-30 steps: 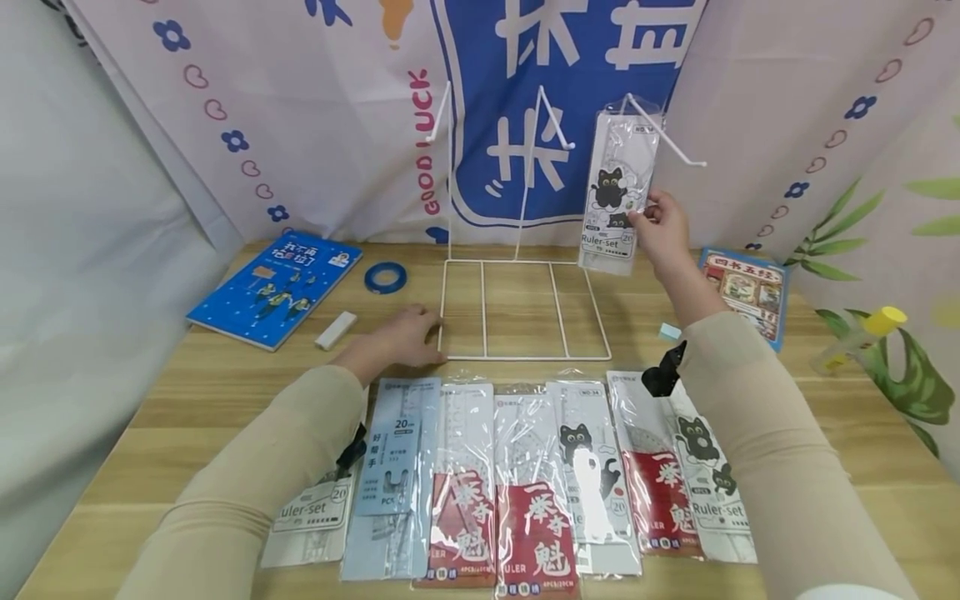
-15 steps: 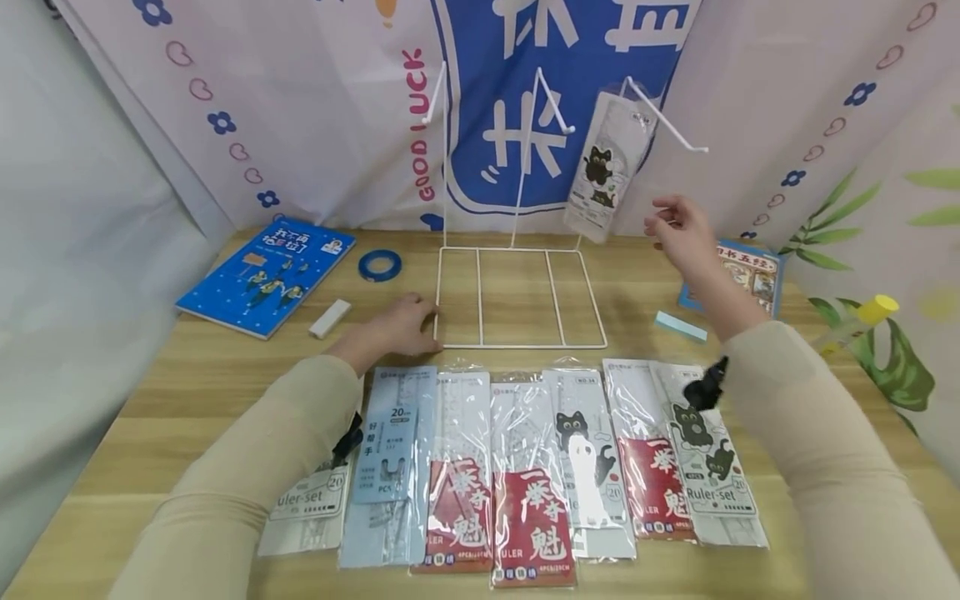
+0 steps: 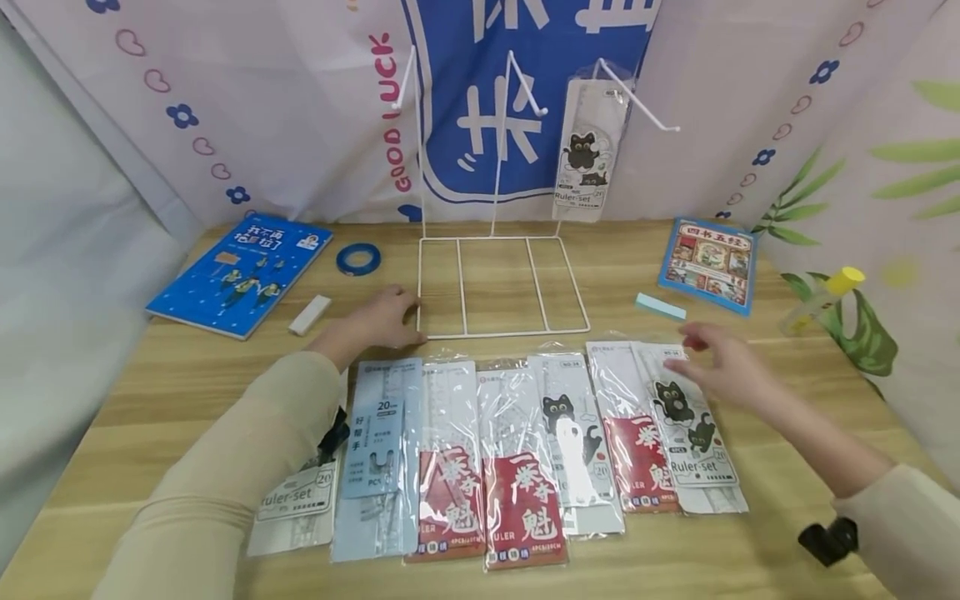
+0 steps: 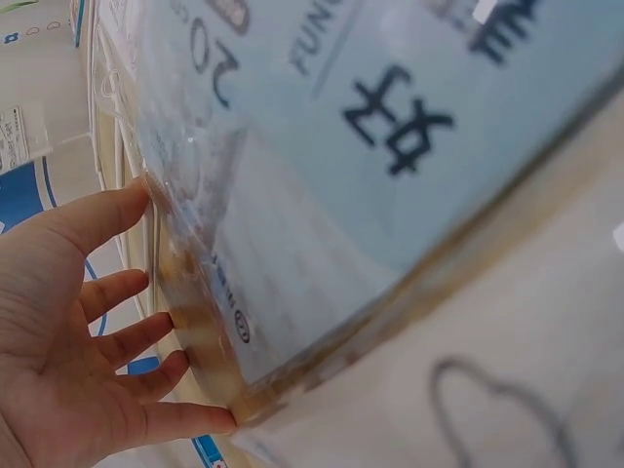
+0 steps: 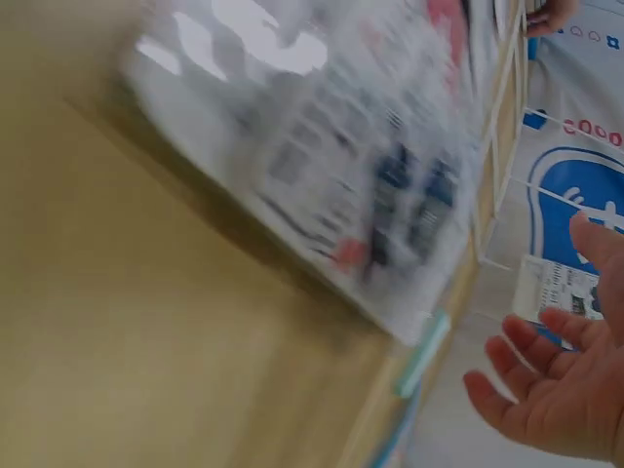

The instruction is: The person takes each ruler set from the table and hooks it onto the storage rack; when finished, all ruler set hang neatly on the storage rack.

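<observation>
Fingers of your right hand (image 3: 723, 367) are loose and hold nothing, near the upper end of the rightmost cat ruler pack (image 3: 693, 454), which lies flat and seems to overlap the red ruler pack (image 3: 637, 458) beside it. Your left hand (image 3: 384, 321), fingers extended, touches the left front corner of the wire rack (image 3: 502, 335). It is better to pinch only the cat pack's top edge; lift rightward, where the table (image 3: 772, 550) has room, since the rack's front wire is near.

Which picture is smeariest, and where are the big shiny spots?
Right wrist view is smeariest, the rightmost cat pack blurred and glary; head view: white glare covers part of the middle cat pack; left wrist view: the blue pack is slightly soft.
</observation>
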Demonstrator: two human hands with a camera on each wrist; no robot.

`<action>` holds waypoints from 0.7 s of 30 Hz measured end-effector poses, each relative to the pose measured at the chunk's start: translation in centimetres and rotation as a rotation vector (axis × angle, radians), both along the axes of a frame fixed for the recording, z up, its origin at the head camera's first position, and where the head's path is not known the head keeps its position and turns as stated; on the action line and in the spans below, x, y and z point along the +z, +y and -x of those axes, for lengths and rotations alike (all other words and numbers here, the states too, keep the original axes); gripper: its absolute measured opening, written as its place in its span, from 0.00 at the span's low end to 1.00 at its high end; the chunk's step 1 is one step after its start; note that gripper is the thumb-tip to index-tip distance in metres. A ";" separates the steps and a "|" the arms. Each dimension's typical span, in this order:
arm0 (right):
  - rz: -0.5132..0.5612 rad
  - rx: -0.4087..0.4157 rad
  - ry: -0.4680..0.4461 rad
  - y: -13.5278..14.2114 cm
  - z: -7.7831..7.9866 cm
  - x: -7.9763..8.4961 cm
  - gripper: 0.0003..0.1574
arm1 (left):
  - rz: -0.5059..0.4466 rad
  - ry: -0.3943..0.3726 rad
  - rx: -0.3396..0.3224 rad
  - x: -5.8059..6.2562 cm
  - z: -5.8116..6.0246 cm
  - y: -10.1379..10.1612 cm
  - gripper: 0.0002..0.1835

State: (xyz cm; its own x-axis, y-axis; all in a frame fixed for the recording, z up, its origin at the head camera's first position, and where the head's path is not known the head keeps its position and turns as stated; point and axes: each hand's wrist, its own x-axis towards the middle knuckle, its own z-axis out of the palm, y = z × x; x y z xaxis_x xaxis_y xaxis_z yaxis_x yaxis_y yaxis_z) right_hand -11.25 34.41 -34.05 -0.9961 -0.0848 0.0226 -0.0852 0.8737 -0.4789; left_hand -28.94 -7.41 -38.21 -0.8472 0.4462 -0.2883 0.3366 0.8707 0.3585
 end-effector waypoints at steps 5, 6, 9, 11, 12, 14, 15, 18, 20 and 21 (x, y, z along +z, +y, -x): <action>0.012 -0.087 -0.116 0.5 -2.9 -2.8 0.51 | 0.007 0.016 0.002 -0.3 0.2 0.1 0.39; 0.010 -0.098 -0.119 0.6 -3.3 -3.2 0.52 | 0.010 0.018 -0.003 -0.3 0.1 0.2 0.39; -0.008 -0.103 -0.099 0.9 -3.8 -4.1 0.56 | 0.014 0.015 -0.006 -0.2 0.1 0.1 0.40; -0.036 -0.097 -0.089 1.0 -3.9 -4.5 0.59 | 0.016 0.008 -0.005 -0.1 0.1 0.0 0.39; -0.044 -0.092 -0.089 1.0 -4.0 -4.7 0.62 | 0.017 0.006 -0.004 0.0 0.1 0.0 0.39; -0.029 -0.080 -0.104 1.0 -3.9 -4.9 0.65 | 0.016 0.001 0.002 0.0 0.0 0.0 0.39; -0.018 -0.077 -0.117 1.0 -3.9 -4.9 0.66 | 0.016 0.001 0.006 0.0 0.0 0.1 0.39; 0.031 -0.091 -0.167 1.1 -3.7 -5.1 0.68 | 0.014 0.004 0.007 0.1 0.0 0.1 0.39; 0.067 -0.108 -0.198 1.3 -3.6 -5.2 0.68 | 0.013 0.006 0.006 0.2 -0.1 0.2 0.39; 0.089 -0.114 -0.214 1.4 -3.6 -5.2 0.66 | 0.015 0.007 0.002 0.2 -0.1 0.2 0.39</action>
State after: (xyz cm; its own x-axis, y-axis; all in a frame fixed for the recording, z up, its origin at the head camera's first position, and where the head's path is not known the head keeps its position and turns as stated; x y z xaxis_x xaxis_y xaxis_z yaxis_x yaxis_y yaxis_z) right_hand -7.65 35.80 -39.21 -0.9820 0.0214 -0.1878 0.1234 0.8254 -0.5509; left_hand -28.86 -7.23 -38.03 -0.8504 0.4399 -0.2888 0.3370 0.8767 0.3432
